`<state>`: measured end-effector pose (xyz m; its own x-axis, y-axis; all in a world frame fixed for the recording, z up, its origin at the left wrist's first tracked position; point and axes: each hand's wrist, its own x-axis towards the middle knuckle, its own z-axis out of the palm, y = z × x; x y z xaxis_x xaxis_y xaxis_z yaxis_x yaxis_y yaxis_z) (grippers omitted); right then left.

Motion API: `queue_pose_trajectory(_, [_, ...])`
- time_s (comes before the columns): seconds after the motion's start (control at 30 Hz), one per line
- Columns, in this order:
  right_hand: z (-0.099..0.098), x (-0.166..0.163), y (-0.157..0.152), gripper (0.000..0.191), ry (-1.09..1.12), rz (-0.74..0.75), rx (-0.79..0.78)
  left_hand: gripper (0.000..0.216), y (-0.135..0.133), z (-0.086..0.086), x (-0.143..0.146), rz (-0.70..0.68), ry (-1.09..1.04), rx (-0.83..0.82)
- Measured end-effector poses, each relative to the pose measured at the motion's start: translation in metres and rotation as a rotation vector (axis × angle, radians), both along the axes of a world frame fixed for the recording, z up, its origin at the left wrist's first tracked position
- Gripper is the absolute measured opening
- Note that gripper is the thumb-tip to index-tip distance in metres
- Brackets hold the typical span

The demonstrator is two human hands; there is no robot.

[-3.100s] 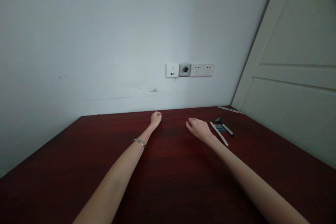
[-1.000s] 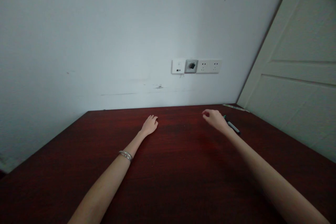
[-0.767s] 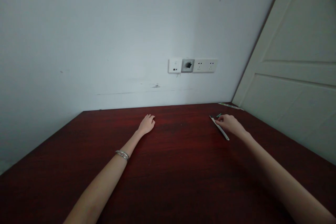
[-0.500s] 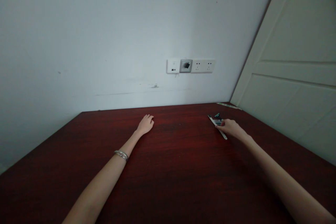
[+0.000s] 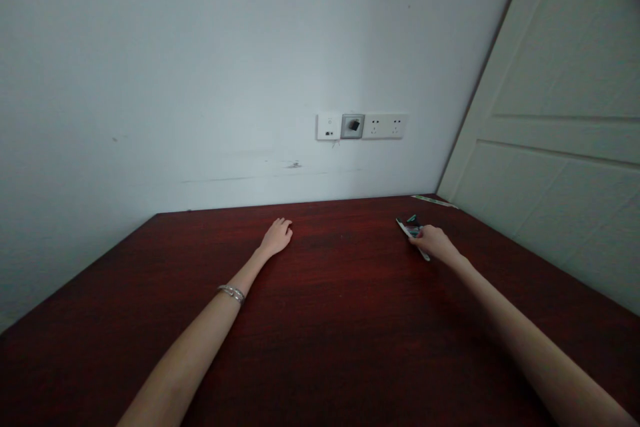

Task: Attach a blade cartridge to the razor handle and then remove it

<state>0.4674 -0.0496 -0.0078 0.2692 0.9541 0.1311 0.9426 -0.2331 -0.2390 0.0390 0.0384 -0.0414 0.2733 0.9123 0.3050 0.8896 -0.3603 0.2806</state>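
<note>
My left hand (image 5: pixel 277 237) lies flat on the dark red table with its fingers stretched out, holding nothing. At the far right of the table, my right hand (image 5: pixel 434 242) is closed, its fingertips pinched over the middle of a thin white stick with a dark tip (image 5: pixel 404 227). The stick's lower end pokes out below the fingers. Just behind it lie small clear and teal items (image 5: pixel 412 219), partly covered by the hand and too small to name.
The wooden table (image 5: pixel 320 320) meets a white wall (image 5: pixel 225 80) carrying sockets (image 5: pixel 384 125) and a plugged-in black adapter (image 5: pixel 355 125). A pale green-and-white strip (image 5: pixel 434 201) lies in the back right corner. A white panelled door (image 5: pixel 555 147) stands along the right side.
My right hand has shifted slightly left along the white stick and covers more of it and of the items behind. My left hand stays in place.
</note>
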Motion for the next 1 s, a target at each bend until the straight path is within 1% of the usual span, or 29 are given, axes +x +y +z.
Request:
queue_pose_trajectory(0.1, [0.008,-0.006,-0.003,0.022,0.016,0.001,0.044,0.037,-0.001,0.001,0.001,-0.002,-0.042,-0.005])
queue_pose_trajectory(0.17, [0.015,-0.016,-0.005,0.024,0.027,0.017,0.084,0.036,-0.003,0.004,0.001,-0.003,-0.081,-0.008])
queue_pose_trajectory(0.3, [0.033,-0.054,-0.013,0.023,0.066,0.108,0.223,0.029,-0.006,0.017,0.008,-0.004,-0.196,-0.017])
queue_pose_trajectory(0.4, [0.05,-0.092,-0.023,0.022,0.091,0.193,0.303,0.023,-0.01,0.031,0.024,-0.019,-0.328,-0.024])
queue_pose_trajectory(0.47, [0.059,-0.117,-0.029,0.022,0.095,0.248,0.317,0.022,-0.017,0.041,0.039,-0.041,-0.435,-0.041])
queue_pose_trajectory(0.57, [0.068,-0.148,-0.037,0.022,0.082,0.318,0.313,0.03,-0.035,0.055,0.065,-0.096,-0.603,-0.123])
queue_pose_trajectory(0.63, [0.07,-0.165,-0.04,0.021,0.079,0.355,0.311,0.03,-0.05,0.062,0.08,-0.165,-0.99,-0.335])
queue_pose_trajectory(0.7, [0.069,-0.178,-0.042,0.02,0.085,0.389,0.307,0.026,-0.063,0.067,0.09,-0.199,-1.199,-0.454])
queue_pose_trajectory(0.77, [0.067,-0.187,-0.043,0.02,0.086,0.406,0.291,0.02,-0.072,0.07,0.095,-0.187,-1.318,-0.52])
queue_pose_trajectory(0.83, [0.065,-0.194,-0.043,0.02,0.071,0.403,0.272,0.015,-0.077,0.071,0.097,-0.154,-1.393,-0.545])
queue_pose_trajectory(1.0, [0.062,-0.202,-0.044,0.019,0.036,0.403,0.248,0.01,-0.079,0.071,0.096,-0.071,-1.475,-0.581])
